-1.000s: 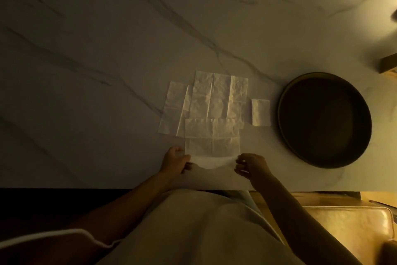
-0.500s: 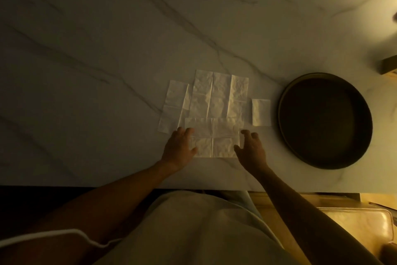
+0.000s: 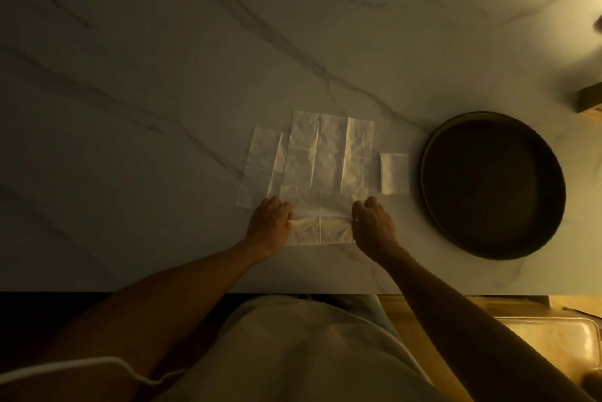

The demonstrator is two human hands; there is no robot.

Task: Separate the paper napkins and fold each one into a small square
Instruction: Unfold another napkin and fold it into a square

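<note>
Several white paper napkins lie overlapped on the marble table. The nearest napkin (image 3: 321, 229) is folded over once, its fold crossing between my hands. My left hand (image 3: 270, 222) pinches its left edge and my right hand (image 3: 373, 224) pinches its right edge. Behind it a larger unfolded napkin (image 3: 329, 154) lies flat, with another napkin (image 3: 260, 167) partly under it to the left. One small folded square (image 3: 394, 173) sits apart on the right.
A dark round tray (image 3: 550, 238) sits right of the napkins, close to the folded square. A dark box edge (image 3: 589, 102) shows at the far right. The table's front edge (image 3: 293, 291) runs just below my forearms.
My hands carried the napkin's near edge away from me, over the sheet. They went from the front edge to the middle and now pinch both sides at the fold.
</note>
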